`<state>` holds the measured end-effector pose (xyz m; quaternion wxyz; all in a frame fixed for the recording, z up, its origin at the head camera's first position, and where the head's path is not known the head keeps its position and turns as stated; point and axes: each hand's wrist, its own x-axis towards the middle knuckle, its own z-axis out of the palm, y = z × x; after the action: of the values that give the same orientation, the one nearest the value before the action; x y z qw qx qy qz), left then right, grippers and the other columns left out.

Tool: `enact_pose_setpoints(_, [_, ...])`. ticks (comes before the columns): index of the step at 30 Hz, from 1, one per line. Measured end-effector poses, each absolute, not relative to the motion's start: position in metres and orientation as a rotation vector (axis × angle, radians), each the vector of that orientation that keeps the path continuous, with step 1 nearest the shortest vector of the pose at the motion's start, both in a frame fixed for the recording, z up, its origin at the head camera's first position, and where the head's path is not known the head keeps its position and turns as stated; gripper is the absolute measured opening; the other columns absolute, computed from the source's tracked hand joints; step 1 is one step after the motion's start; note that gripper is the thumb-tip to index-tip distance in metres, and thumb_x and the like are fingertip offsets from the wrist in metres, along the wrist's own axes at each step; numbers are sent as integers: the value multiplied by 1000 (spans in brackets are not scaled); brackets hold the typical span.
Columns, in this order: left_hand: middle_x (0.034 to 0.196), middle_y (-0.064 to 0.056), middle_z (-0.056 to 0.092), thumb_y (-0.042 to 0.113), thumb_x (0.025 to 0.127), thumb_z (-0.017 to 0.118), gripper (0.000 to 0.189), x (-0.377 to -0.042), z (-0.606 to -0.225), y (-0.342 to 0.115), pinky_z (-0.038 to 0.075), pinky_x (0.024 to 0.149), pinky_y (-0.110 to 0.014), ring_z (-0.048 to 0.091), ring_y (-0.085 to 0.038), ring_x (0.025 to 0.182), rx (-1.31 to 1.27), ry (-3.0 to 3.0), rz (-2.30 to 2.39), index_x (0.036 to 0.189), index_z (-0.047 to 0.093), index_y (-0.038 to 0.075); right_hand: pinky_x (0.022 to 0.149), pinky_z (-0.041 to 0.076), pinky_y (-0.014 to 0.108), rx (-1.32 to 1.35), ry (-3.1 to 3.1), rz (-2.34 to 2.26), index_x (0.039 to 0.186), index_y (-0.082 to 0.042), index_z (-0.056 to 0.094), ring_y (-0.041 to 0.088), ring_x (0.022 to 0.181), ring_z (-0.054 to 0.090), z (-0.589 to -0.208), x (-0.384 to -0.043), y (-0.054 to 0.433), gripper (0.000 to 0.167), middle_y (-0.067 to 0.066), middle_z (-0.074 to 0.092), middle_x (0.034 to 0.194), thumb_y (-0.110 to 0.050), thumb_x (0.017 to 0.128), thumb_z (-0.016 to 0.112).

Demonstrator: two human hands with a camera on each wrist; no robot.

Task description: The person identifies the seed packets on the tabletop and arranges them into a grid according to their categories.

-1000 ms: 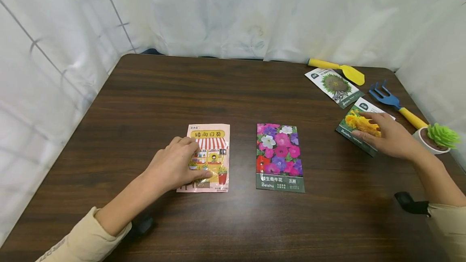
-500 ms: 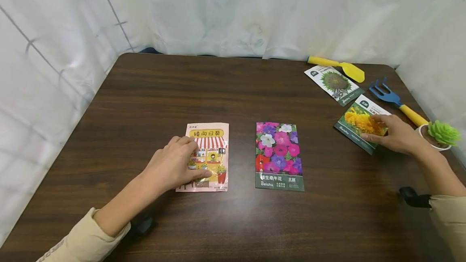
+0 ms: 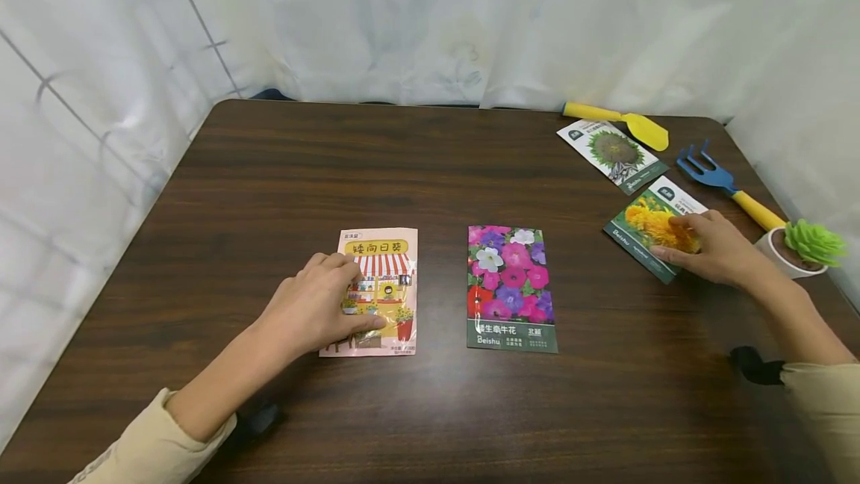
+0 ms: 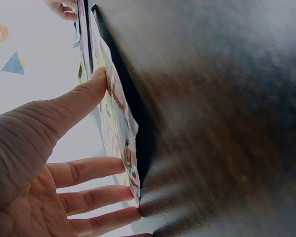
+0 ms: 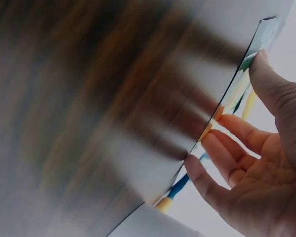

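My left hand (image 3: 316, 312) rests on a pink seed packet (image 3: 408, 297) with a striped awning picture. In the left wrist view, its thumb and fairly straight fingers (image 4: 88, 170) touch the packet's face and edge. To the right lies a petunia seed packet (image 3: 512, 282), apart from both hands. On the right side, my right hand (image 3: 715, 249) touches a seed packet with yellow flowers (image 3: 641, 219). The right wrist view has the thumb at one end of this packet (image 5: 244, 69) and relaxed, slightly bent fingertips along its face and edge. Both packets lie on the table.
A sunflower seed packet (image 3: 613, 154) lies at the back right, touching or close to a yellow trowel (image 3: 638, 125). A blue hand rake with yellow handle (image 3: 728, 185) and a potted green succulent (image 3: 809, 245) stand near the table's (image 3: 376, 170) right edge. White curtains surround the table.
My right hand has come down onto the yellow-flower packet, which has slid slightly to the left with it. My left hand stays on the pink packet. The head view has shifted a little.
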<state>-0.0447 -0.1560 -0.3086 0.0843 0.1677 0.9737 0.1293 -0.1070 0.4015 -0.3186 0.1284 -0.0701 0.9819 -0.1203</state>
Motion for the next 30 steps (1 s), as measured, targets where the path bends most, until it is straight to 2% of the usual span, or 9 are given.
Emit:
enact_pose_setpoints(15, [118,-13,65,55,72,89,62,-45,-310,-157,54,63,-47,57,-33,107,518,2918,395,103,67,8,94,41,67,-240,2855,-307,139,18,45,51,113,46,-312,-111,352,77,39,45,126,-43,99,67])
enact_pose_setpoints(30, [113,-10,66,55,71,90,57,-45,-311,-157,52,61,-44,57,-30,100,526,2912,410,97,66,10,101,38,68,-276,2834,-253,138,17,46,53,118,43,-311,-149,320,78,40,44,131,-48,98,65])
